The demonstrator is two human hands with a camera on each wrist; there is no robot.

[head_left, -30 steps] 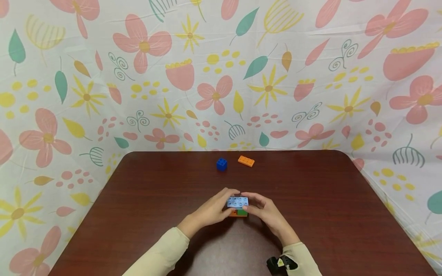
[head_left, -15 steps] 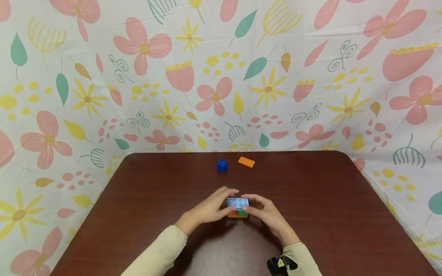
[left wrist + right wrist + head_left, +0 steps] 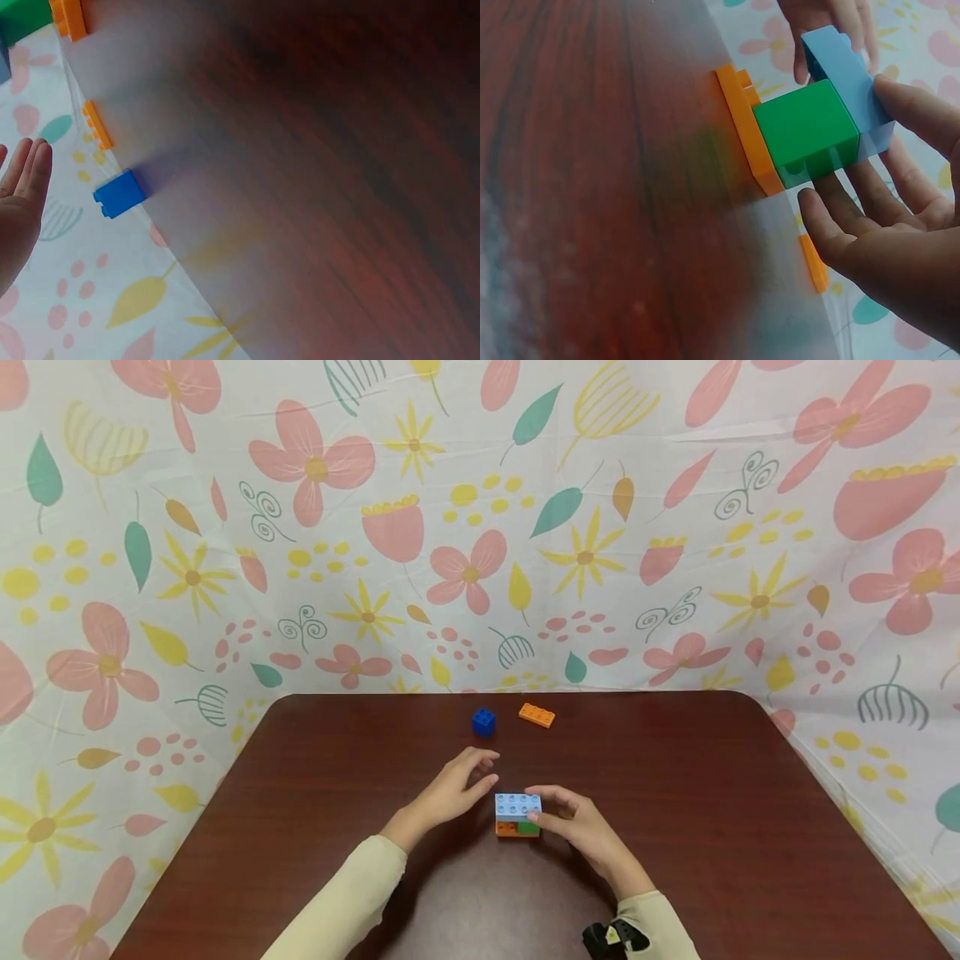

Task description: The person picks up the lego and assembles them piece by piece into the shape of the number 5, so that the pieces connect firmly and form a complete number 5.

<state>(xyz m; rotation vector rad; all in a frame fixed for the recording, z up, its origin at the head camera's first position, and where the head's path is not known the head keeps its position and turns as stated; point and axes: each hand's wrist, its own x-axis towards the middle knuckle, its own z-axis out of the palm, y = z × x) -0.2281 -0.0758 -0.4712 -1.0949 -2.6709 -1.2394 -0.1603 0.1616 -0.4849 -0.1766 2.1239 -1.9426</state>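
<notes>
A small stack of toy building bricks stands on the table in front of me. It has an orange plate (image 3: 748,135) at the bottom, a green brick (image 3: 806,131) over one end, and a light blue brick (image 3: 517,805) on top, its other end overhanging. My right hand (image 3: 576,827) grips the light blue brick at its right end, thumb on the near side and fingers behind. Left of the stack, my left hand (image 3: 450,789) hovers apart from it, fingers loosely bent and holding nothing; part of that hand shows at the edge of the left wrist view.
Farther back on the brown table (image 3: 337,743) sit a dark blue brick (image 3: 483,722) and, to its right, a second orange plate (image 3: 537,716). A flowered cloth (image 3: 465,635) hangs behind the table's far edge. A black strap device (image 3: 615,937) is on the right wrist.
My left hand has let go of the stack and moved away to the left and back. The right hand keeps its hold, and the stack stays in place.
</notes>
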